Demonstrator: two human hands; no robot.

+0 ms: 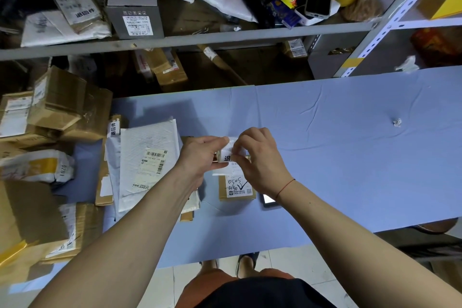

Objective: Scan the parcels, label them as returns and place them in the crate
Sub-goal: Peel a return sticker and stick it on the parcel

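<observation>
My left hand and right hand pinch one return label between them — just above the small parcel.

Right hand hides most of label roll.

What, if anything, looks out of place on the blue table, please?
A small crumpled white paper scrap lies alone on the blue cloth-covered table, far right of the parcels; it looks like litter, perhaps label backing.
</observation>
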